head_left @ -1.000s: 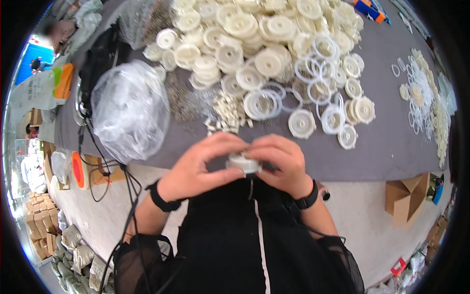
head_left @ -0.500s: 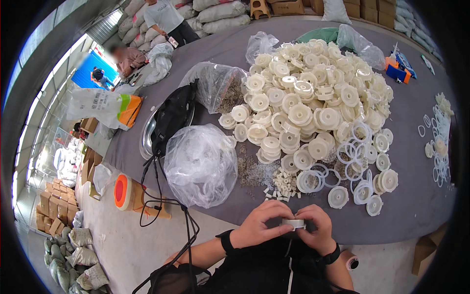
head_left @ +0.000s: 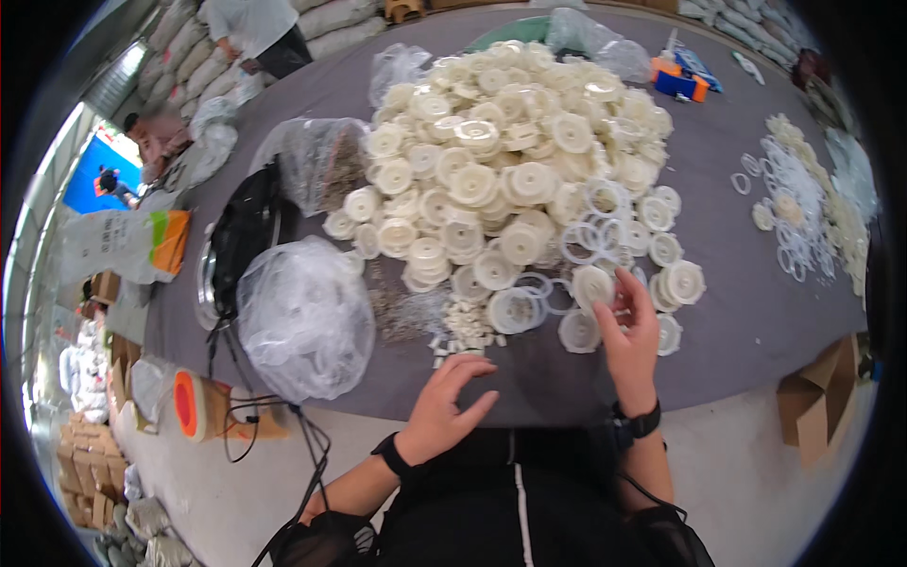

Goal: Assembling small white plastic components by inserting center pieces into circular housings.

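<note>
A big heap of white round plastic discs (head_left: 491, 161) covers the middle of the grey table (head_left: 746, 312). Loose white rings (head_left: 605, 203) lie along the heap's near right side. My right hand (head_left: 628, 335) reaches forward, its fingers spread, with the fingertips against a disc (head_left: 590, 283) at the heap's near edge. My left hand (head_left: 444, 402) hovers over the table's near edge with fingers apart and nothing in it. Just beyond it lies a small pile of tiny white pieces (head_left: 468, 326). Both wrists wear black bands.
A puffed clear plastic bag (head_left: 302, 317) sits left of my hands, beside scattered small metal parts (head_left: 397, 312). Farther left are a black bag (head_left: 241, 241) and an orange tape roll (head_left: 189, 402). More rings (head_left: 803, 217) lie at right. A cardboard box (head_left: 812, 406) stands on the floor.
My hands were together near my body, holding a small white part. They have now parted: the right has reached out to the discs, and the left is open over the table edge.
</note>
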`<state>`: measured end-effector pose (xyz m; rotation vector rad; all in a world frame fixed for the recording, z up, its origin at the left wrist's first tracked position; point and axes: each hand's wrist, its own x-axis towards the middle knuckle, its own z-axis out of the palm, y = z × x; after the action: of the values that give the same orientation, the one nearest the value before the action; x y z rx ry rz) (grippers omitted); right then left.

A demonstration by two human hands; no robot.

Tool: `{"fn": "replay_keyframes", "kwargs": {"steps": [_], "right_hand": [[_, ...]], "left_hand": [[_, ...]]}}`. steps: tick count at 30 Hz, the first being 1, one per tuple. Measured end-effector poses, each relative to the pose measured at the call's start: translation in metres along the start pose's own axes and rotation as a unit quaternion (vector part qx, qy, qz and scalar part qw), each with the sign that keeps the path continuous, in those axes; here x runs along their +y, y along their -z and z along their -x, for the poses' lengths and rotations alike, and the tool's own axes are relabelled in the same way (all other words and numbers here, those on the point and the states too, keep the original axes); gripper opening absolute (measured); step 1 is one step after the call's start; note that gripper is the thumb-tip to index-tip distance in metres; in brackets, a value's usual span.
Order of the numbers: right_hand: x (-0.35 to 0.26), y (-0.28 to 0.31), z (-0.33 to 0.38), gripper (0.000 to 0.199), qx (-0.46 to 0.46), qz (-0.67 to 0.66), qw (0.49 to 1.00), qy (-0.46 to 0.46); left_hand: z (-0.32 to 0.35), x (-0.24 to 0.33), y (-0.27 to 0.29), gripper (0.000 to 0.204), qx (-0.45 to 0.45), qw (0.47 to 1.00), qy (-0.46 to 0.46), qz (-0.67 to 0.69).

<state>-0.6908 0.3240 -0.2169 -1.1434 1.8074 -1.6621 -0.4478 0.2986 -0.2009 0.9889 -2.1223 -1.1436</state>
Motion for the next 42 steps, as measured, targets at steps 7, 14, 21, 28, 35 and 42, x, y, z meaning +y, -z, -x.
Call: {"fn": "replay_keyframes", "kwargs": {"steps": [7,14,21,28,35,42], "right_hand": [[0.029,-0.005,0.004,0.047,0.109,0.197,0.963,0.150],[0.024,-0.013,-0.001,0.045,0.074,0.149,0.969,0.182],[0.025,-0.001,0.004,0.040,0.083,0.173,0.967,0.166],[0.022,-0.005,0.002,0.037,0.085,0.165,0.968,0.167],[0.021,-0.005,0.001,0.037,0.082,0.172,0.967,0.169],[0.021,-0.004,0.001,0.038,0.078,0.171,0.967,0.174]], "left_hand": [[0.000,-0.024,-0.013,0.027,0.005,0.985,-0.069,-0.159],[0.005,-0.033,-0.014,0.022,0.049,0.984,-0.073,-0.153],[0.005,-0.035,-0.023,0.021,0.045,0.985,-0.094,-0.135],[0.006,-0.035,-0.019,0.020,0.050,0.985,-0.089,-0.140],[0.006,-0.034,-0.017,0.020,0.038,0.987,-0.081,-0.136],[0.006,-0.034,-0.018,0.020,0.035,0.986,-0.083,-0.140]]}}
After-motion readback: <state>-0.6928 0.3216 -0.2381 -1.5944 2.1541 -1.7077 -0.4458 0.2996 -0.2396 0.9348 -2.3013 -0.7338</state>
